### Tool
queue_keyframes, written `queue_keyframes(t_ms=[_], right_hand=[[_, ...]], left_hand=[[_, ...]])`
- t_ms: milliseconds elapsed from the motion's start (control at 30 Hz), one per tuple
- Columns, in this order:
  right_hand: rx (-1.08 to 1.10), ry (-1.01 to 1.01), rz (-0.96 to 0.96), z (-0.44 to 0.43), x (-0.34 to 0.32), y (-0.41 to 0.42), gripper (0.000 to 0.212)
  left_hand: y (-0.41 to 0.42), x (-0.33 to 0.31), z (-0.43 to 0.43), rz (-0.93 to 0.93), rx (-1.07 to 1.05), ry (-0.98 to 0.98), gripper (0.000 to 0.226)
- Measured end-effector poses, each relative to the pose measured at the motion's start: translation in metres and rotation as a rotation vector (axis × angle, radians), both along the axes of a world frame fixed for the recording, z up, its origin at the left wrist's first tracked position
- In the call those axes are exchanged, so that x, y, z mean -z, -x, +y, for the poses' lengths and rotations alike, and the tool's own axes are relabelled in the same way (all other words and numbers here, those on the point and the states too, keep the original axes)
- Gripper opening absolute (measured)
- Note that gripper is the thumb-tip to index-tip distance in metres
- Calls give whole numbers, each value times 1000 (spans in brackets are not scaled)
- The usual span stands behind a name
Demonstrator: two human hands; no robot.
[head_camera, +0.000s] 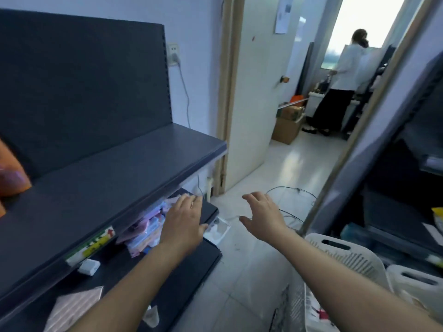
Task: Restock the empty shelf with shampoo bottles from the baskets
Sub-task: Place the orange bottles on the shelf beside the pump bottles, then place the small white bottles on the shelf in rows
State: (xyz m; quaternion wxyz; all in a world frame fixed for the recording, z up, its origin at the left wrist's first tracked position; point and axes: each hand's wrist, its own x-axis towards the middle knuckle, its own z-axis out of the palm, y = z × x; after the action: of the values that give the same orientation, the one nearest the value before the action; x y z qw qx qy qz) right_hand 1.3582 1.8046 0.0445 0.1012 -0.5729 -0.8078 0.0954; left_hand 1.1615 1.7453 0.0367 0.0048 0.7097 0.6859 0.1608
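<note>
Fingers (pixel 191 202) on your left hand (pixel 184 221) are spread and grip nothing; your right hand (pixel 263 216) is just as slack and bare. White baskets (pixel 347 257) sit at your 4 o'clock, any bottles in them hidden; the shelf (pixel 119 168) at 9 o'clock is nearly bare. Turning for them, you may snag the floor cable (pixel 292 191) at 12 o'clock, or sweep packets (pixel 146 231) off the lower shelf (pixel 191 271) with your left hand.

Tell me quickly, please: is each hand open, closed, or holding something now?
Left hand: open, fingers straight, holding nothing.
Right hand: open, fingers spread, holding nothing.
</note>
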Motion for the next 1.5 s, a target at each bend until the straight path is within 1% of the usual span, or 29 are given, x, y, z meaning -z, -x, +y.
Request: queue_keyframes(t_ms=[167,267,467,533,600,667,733,867,933,1033,1100,1333,1400,1500], right_hand=[[182,73,-29,-28,22,-100,60],[249,103,-44,-48,34,-157,60],[340,179,-49,-90,63,-258,55],[359,216,-52,-100,73,-285,58],[377,260,-48,-108,84,-307,65],[397,298,-49,-113,96,-325,65],[411,339,-43,-115,108,-339,65],[428,395,-12,-112,130,-354,77],[456,412,23,-107,142,-357,71],[478,444,93,-96,163,-361,43],[473,477,115,-85,177,-362,31],[477,592,121,-45,234,-366,39],[505,629,158,-36,250,-366,39],[539,686,228,-24,274,-365,33]], left_hand=[[-91,19,10,-2,149,53,63],[-147,33,9,-25,217,94,65],[-250,68,-7,-56,287,199,64],[-280,79,-12,-60,297,226,62],[-305,91,-18,-71,317,253,57],[-327,104,-21,-65,335,291,56],[-344,116,-22,-36,343,334,59],[-368,140,-16,13,348,437,55],[-378,154,-10,20,342,487,53],[-388,178,3,-13,312,571,55],[-393,197,14,-18,289,613,58],[-401,254,49,-29,224,755,61],[-403,272,57,-51,186,787,61],[-408,290,70,-90,121,834,53]])
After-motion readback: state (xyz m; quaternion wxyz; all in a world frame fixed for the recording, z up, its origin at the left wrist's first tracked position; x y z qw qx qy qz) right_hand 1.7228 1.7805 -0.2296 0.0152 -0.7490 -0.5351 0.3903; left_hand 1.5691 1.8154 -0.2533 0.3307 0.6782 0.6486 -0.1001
